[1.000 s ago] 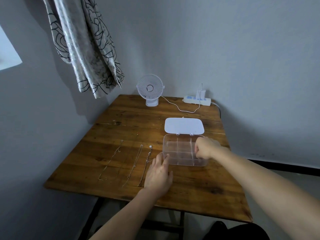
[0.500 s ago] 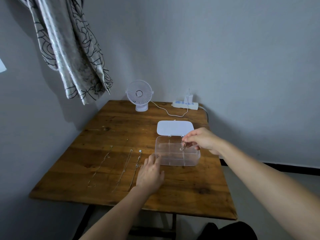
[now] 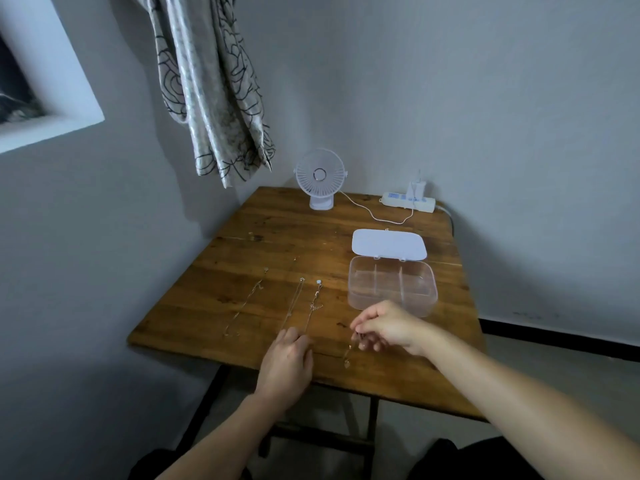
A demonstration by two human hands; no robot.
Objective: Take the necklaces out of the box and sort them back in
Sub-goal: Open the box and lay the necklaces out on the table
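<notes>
Right hand (image 3: 388, 327) moved off box (image 3: 393, 287), pinching necklace (image 3: 348, 353)

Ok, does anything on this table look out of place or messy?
Nothing stands out. Three necklaces lie in neat rows left of the open box, and the right hand holds a fourth necklace near the table.

We find no readable text, label, brand or number; the white power strip (image 3: 408, 201) carries blue markings too small to read.

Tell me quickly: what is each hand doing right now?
Left hand: resting flat on the table, open, holding nothing.
Right hand: pinching a thin necklace.
</notes>
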